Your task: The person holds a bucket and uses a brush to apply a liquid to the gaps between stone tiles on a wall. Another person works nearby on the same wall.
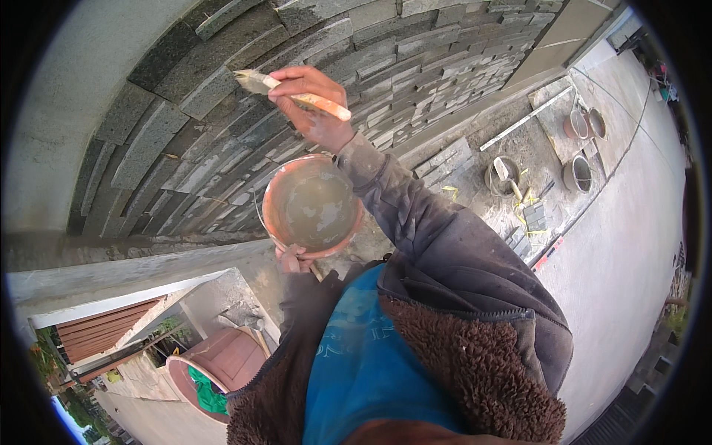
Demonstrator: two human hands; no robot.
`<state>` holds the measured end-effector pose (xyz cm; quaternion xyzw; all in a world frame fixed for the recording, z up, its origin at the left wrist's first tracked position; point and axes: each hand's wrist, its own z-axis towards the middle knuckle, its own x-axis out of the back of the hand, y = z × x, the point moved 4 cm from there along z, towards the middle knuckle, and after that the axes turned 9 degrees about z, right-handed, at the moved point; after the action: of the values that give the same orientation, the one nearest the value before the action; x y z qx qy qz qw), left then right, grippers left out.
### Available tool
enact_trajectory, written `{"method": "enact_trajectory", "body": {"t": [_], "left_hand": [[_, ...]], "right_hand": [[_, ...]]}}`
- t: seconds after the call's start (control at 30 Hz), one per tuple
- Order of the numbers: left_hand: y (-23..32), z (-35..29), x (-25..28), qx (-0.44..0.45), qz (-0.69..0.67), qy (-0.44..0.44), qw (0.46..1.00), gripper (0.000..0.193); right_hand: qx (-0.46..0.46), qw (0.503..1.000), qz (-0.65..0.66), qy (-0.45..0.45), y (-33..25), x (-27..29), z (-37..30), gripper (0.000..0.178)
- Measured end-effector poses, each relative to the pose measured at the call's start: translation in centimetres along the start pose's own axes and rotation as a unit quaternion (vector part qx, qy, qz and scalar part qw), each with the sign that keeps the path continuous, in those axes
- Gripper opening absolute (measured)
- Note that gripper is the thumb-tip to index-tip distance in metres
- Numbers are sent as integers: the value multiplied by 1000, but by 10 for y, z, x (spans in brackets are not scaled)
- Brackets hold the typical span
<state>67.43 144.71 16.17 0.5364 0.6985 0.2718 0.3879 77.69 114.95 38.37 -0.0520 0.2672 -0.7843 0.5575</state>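
Observation:
My right hand [315, 102] grips the orange-and-pale handle of a paintbrush [326, 105]. Its worn, pale bristles point left, close to a wall of stacked grey stone strips [200, 104]; I cannot tell whether they touch it. Below that, my left hand [294, 259] is closed on the near rim of an orange bucket [271, 194]. Murky grey-brown liquid with pale patches fills much of the bucket. The left fingers are partly hidden by the bucket's edge.
On the ground at right lie a long pale straightedge [526, 119], stone strips [449, 159] and a bucket with a trowel [501, 175]. Further buckets [577, 175] stand beyond. At lower left is a big pinkish tub [230, 356] with green material inside.

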Motion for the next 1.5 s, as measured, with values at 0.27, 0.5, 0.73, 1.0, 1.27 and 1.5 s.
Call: {"method": "enact_trajectory", "body": {"t": [0.27,0.5,0.73,1.0,1.27,1.5], "left_hand": [[-14,-1,-27,-2,-20,-36,999,71],[-24,0,-44,9,0,-29,1000,73],[-27,-12,-77,-4,-26,-25,999,67],[-32,-12,-84,-6,-7,-6,1000,70],[-32,-5,-90,3,-22,10,1000,49],[-21,-19,-87,-6,-34,-9,999,54]], "right_hand": [[93,942,-124,298,43,202,38,12],[-5,997,-59,41,20,97,9,19],[18,973,-148,176,22,135,27,16],[-59,982,105,142,11,114,94,18],[142,971,-133,-138,-38,34,94,21],[173,921,-312,157,-29,108,89,22]]}}
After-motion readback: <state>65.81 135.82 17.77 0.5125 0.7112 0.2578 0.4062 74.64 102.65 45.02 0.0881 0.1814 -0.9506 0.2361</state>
